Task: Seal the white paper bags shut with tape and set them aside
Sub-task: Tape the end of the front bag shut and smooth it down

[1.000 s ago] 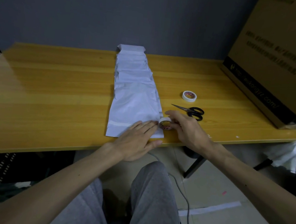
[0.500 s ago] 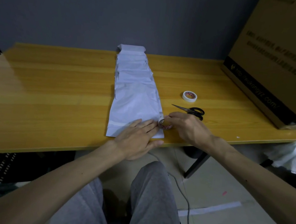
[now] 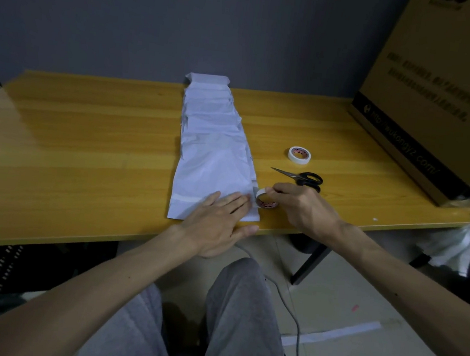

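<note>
The left hand (image 3: 217,222) lies flat, fingers straight and together, pressing the nearest white paper bag (image 3: 213,175) at the table's (image 3: 87,139) front edge. Just beside it the right hand (image 3: 303,208), arm reaching in from the right, pinches a tape roll (image 3: 265,198), apparently touching the bag's right edge. Scissors (image 3: 300,177) lie just behind.

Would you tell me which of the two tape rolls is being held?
The tape roll beside the nearest bag, gripped by the right hand; the other roll lies untouched beyond the scissors.
</note>
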